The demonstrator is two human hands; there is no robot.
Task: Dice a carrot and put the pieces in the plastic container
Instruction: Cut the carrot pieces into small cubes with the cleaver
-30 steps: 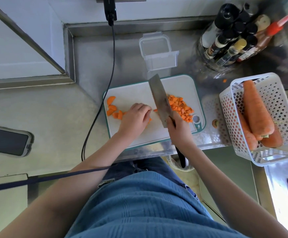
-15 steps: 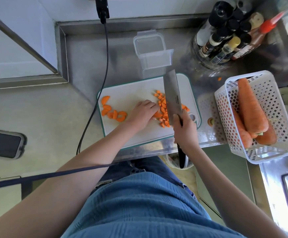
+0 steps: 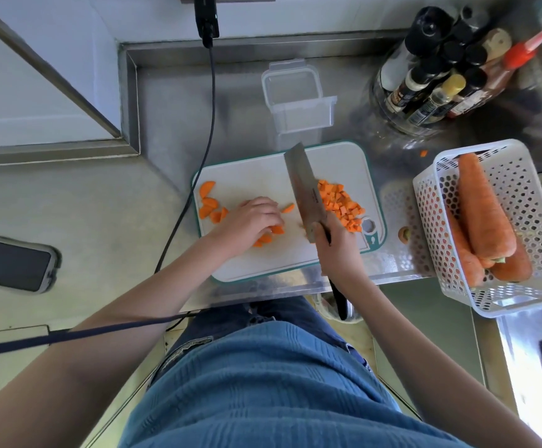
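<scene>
Head view: looking down at a cutting board [image 3: 263,176] on a steel counter.
Left hand [image 3: 252,221]: fingers curled over carrot slices [image 3: 268,237], holding them in place for cutting.
Right hand [image 3: 334,245]: fingers wrapped round the cleaver [image 3: 305,189], blade between slices and diced pile [image 3: 340,205].
Plastic container [image 3: 297,98]: at 12 o'clock, open, nothing in it yet.
More slices [image 3: 209,206]: at 9 o'clock, uncut.
Around: basket [image 3: 521,176] of whole carrots at 3 o'clock, bottles [image 3: 440,79] at 1 o'clock, cable [image 3: 209,124] beside the board.

Steel desk [image 3: 172,101]: cutting board [image 3: 256,176], plastic container [image 3: 298,101], bottle tub [image 3: 402,121], carrot basket [image 3: 521,176], phone [image 3: 11,263].
</scene>
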